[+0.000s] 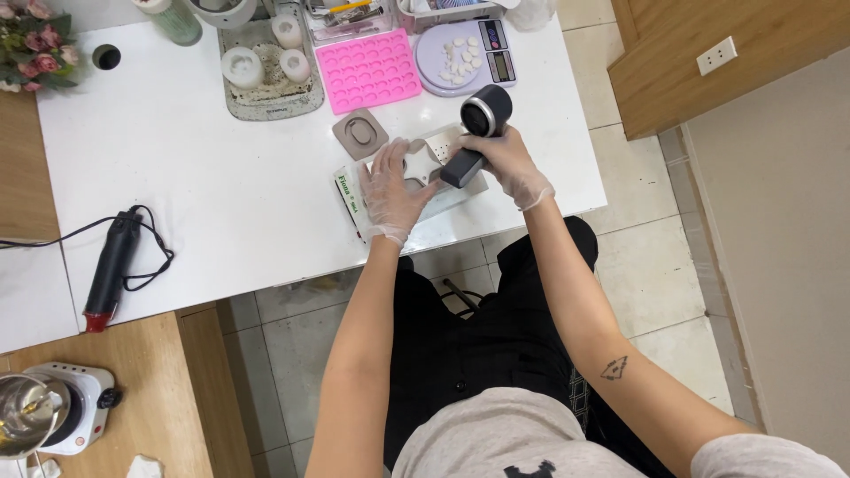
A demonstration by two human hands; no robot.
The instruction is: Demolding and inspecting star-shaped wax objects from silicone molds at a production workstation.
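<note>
Both my hands wear thin clear gloves. My right hand (512, 165) grips the dark handle of a black hair-dryer-like blower (478, 128), its round silver-rimmed end facing up. My left hand (390, 190) rests on a white star-shaped mould (418, 165) and holds it down. The mould lies on a pale block or box (443, 142) near the front edge of the white table (221, 177). The blower's body crosses right beside the star.
A pink silicone mould tray (368, 69), a grey oval mould (360, 133), a lilac kitchen scale (467, 55) with white pieces and a tray of white round moulds (266, 66) lie behind. A black heat gun (111, 265) with cord lies left. A small hotplate (75, 412) stands on the wooden surface.
</note>
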